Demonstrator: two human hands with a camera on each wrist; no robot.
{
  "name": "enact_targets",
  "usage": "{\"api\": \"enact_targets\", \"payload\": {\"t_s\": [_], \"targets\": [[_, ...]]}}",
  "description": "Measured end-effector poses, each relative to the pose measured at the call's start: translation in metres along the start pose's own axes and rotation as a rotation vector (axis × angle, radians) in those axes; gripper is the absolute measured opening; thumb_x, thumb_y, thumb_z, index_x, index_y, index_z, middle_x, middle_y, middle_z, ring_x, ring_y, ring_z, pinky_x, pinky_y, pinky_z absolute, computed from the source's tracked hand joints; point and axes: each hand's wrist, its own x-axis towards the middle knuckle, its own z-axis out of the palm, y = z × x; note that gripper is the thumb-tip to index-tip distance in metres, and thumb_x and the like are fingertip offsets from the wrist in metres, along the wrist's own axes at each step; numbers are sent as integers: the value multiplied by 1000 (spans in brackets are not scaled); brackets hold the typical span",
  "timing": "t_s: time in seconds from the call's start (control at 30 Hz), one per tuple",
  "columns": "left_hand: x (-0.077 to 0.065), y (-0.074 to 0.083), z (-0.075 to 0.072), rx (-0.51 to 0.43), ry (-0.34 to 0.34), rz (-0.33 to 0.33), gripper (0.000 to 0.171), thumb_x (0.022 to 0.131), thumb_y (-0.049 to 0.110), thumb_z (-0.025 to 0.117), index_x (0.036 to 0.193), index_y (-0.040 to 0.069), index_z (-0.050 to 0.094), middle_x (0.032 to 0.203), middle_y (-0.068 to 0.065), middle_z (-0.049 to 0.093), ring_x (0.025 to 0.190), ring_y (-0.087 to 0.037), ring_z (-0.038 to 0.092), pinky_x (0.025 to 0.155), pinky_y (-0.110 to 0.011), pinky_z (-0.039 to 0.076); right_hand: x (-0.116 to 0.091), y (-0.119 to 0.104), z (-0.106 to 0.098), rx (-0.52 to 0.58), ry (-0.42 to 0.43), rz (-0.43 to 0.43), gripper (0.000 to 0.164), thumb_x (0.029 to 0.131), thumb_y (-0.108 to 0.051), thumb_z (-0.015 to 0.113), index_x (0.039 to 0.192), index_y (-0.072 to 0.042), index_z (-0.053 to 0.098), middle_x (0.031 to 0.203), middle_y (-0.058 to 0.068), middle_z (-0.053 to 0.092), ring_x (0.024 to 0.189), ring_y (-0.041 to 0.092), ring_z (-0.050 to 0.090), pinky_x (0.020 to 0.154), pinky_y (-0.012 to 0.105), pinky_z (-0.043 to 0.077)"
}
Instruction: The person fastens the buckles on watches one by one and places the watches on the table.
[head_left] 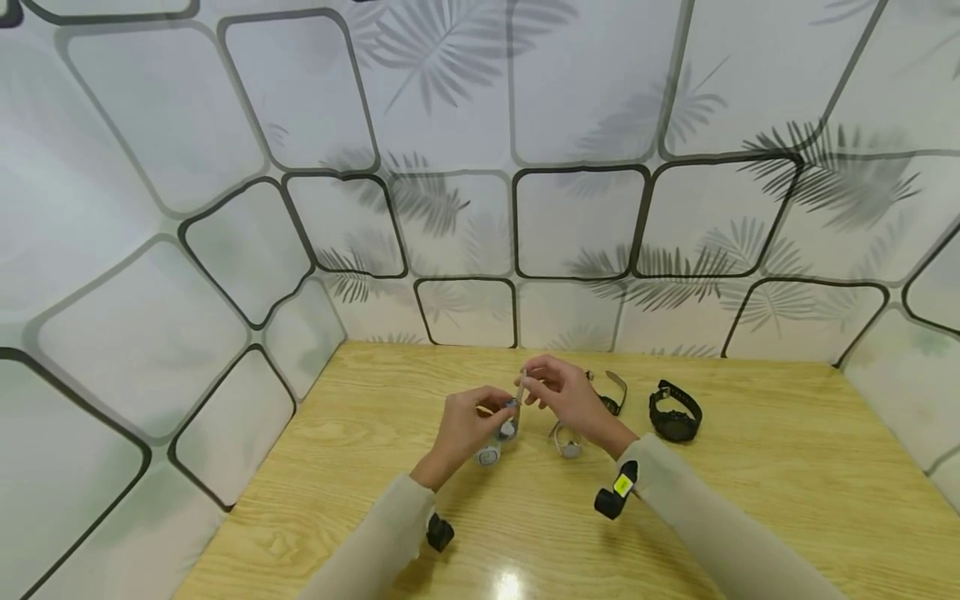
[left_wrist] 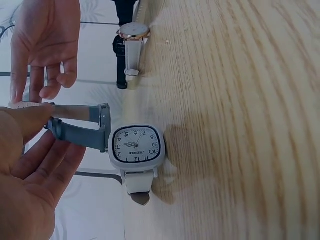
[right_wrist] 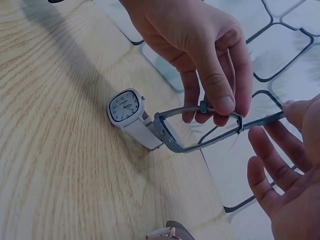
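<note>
A watch with a grey-blue strap (left_wrist: 80,137) is held up by both hands, its strap forming a loop and its case hanging edge-on. My left hand (head_left: 467,427) pinches the strap near the buckle (right_wrist: 240,122) between thumb and fingers. The strap's free end is pinched by my right hand (head_left: 566,398), thumb against fingers, and it runs through the buckle. Just below the held watch, a white square-faced watch (left_wrist: 136,144) with a white strap lies on the table. The held watch's dial is mostly hidden from the wrist cameras.
Right of the held watch lies a white-strapped watch (head_left: 570,450) with a rose-gold round case. Behind the right hand is a dark-faced watch (head_left: 611,406), partly hidden. A chunky black watch (head_left: 677,425) rests farther right on the wooden table (head_left: 780,483). Patterned walls (head_left: 465,225) enclose the back and sides.
</note>
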Motion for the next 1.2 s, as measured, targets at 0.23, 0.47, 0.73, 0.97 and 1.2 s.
{"api": "enact_targets", "payload": {"t_s": [0.23, 0.47, 0.73, 0.97, 1.2], "targets": [[-2, 1, 0, -9, -14, -56, 14, 92, 5, 78, 105, 1, 78, 96, -9, 77, 85, -21, 75, 73, -24, 60, -5, -13, -1, -25, 14, -49, 19, 105, -18, 63, 122, -12, 65, 109, 8, 72, 87, 33, 70, 73, 44, 59], [-2, 5, -2, -147, 20, -124, 18, 92, 5, 78, 110, 0, 77, 100, -11, 77, 93, -26, 75, 78, -28, 61, -2, -3, 0, -120, 14, -90, 21, 103, -23, 66, 122, -14, 70, 103, 10, 72, 75, 16, 67, 66, 38, 59], [-1, 11, 0, -241, 99, -118, 19, 89, -2, 79, 105, -3, 71, 98, -18, 75, 91, -36, 74, 77, -38, 63, -3, -6, 1, -247, 2, -135, 21, 102, -22, 68, 120, -13, 73, 110, 1, 70, 87, 15, 66, 71, 31, 58], [-2, 39, -10, -233, 110, -104, 16, 87, -11, 76, 100, -12, 66, 94, -28, 73, 89, -45, 72, 76, -40, 63, -4, -9, -3, -347, -69, -177, 17, 101, -18, 70, 116, -14, 76, 104, -2, 64, 84, 12, 62, 74, 30, 58], [-2, 50, -17, -231, 107, -108, 16, 86, -12, 76, 98, -13, 65, 93, -28, 72, 90, -45, 72, 76, -43, 63, -2, -11, -6, -401, -126, -183, 15, 101, -15, 68, 114, -14, 76, 105, 0, 63, 88, 14, 63, 77, 29, 58]]}}
